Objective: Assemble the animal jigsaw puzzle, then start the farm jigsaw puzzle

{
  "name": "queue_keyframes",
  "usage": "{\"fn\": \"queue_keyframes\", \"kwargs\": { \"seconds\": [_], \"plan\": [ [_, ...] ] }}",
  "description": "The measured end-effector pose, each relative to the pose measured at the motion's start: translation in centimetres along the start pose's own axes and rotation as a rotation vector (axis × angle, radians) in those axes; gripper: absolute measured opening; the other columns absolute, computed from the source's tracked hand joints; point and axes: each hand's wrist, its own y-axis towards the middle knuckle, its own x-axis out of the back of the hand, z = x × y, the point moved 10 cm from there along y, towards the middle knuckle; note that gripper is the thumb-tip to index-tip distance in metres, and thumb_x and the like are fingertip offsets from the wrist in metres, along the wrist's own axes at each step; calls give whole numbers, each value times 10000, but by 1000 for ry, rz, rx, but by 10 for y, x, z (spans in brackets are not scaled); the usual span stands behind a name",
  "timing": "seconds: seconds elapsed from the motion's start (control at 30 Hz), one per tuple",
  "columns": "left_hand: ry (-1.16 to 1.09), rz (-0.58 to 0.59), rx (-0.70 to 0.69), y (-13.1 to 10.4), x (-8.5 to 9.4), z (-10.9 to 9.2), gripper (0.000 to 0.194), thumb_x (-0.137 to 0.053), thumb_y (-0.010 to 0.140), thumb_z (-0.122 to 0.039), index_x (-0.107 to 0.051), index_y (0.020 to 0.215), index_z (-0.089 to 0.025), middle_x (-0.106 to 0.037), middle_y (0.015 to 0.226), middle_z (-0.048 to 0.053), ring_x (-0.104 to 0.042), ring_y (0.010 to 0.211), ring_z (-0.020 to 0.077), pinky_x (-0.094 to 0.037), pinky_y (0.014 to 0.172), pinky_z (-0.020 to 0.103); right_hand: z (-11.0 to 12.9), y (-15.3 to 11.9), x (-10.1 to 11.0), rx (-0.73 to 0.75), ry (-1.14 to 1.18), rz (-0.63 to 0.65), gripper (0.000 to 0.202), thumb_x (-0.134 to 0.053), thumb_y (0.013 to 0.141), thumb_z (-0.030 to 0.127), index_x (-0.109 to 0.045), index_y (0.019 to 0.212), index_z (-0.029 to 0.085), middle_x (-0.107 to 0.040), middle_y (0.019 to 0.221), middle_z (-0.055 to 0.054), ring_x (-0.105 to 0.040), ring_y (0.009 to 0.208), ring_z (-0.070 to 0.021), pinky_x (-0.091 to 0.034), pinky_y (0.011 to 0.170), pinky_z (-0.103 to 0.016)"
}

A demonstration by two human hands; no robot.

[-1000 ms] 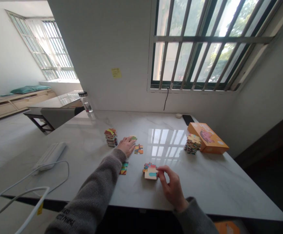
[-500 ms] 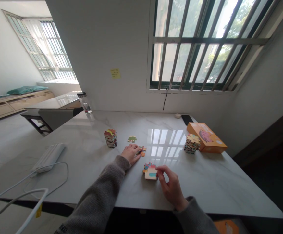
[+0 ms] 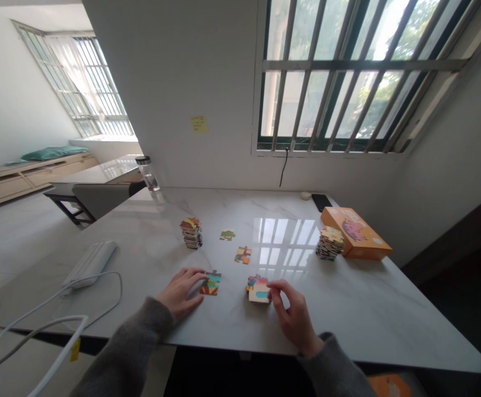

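My left hand (image 3: 182,290) lies low over the table with its fingers stretched out and apart. Its fingertips touch the left edge of a teal, red and yellow puzzle piece (image 3: 211,284) lying flat. My right hand (image 3: 293,315) pinches the right edge of a cream puzzle piece (image 3: 259,292) with a teal patch. That piece rests over other colourful pieces in a small pile (image 3: 256,280). Farther back, an orange and blue puzzle piece (image 3: 242,255) and a green one (image 3: 226,235) lie flat, apart from each other.
A tall stack of puzzle pieces (image 3: 191,234) stands at the left, another stack (image 3: 330,243) at the right beside an orange box (image 3: 356,234). Behind are a phone (image 3: 320,202) and a bottle (image 3: 148,175). A white power strip (image 3: 89,264) with cables lies left.
My left hand has moved left and nearer to me, from the orange and blue piece to the teal and red one, which now shows. My right hand stays at the small pile.
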Motion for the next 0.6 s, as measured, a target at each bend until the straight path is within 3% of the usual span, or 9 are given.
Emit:
{"fn": "queue_keyframes", "kwargs": {
  "seconds": [0.23,0.43,0.6],
  "plan": [
    [94,-55,92,21,-5,-25,301,-612,838,-303,-657,1134,-269,-623,1224,52,-536,1119,272,-426,952,417,0,2,1,-7,-9,-6,160,-481,976,241,-636,994,208,-692,836,-34,-667,769,-175,-530,715,-276],
    [132,-111,134,29,-5,-28,274,-627,828,-277,-657,1099,-258,-623,1180,71,-546,1110,288,-447,936,435,1,6,2,13,-64,-13,145,-488,963,221,-632,982,220,-647,909,-56,-617,871,-211,-529,782,-337],
    [-32,-419,10,26,17,-61,367,-557,904,-268,-557,1268,-217,-540,1298,123,-502,1189,293,-424,1045,474,5,7,-11,65,-133,109,236,-597,902,221,-625,1135,242,-606,1130,-102,-553,1089,-272,-511,951,-444]
  ]
}}
